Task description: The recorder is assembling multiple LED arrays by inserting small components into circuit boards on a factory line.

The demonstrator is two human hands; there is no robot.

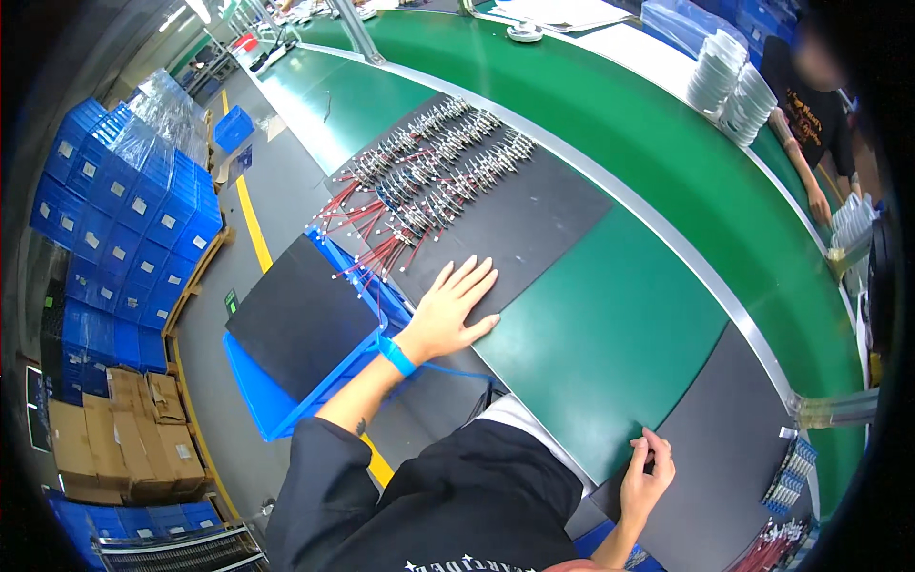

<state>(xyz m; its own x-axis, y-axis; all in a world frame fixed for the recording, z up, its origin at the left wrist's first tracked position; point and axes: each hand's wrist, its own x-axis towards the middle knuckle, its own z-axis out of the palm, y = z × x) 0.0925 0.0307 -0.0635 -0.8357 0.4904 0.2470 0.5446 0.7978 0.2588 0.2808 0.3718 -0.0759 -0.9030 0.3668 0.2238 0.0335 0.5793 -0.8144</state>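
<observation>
My left hand (446, 312) lies palm down with its fingers spread on the near edge of a black mat (543, 205), a blue band (396, 355) around its wrist. Beyond the fingertips, rows of small metal-bodied parts with red wires (434, 167) cover the mat's far part, their wire ends hanging over the left edge. My right hand (648, 472) is at the near right, over the border between the green tabletop (600, 334) and a second black mat (705, 458). Its fingers are curled in toward the thumb; whether anything small is between them cannot be made out.
A blue bin (253, 391) with a black sheet (305, 319) stands left of the table. Bundled parts (789, 477) and red wires (772, 548) lie at the lower right. Across the green conveyor belt (581, 133), another person (810, 124) stands by stacked clear trays (720, 81). Blue crates (124, 229) are stacked on the left.
</observation>
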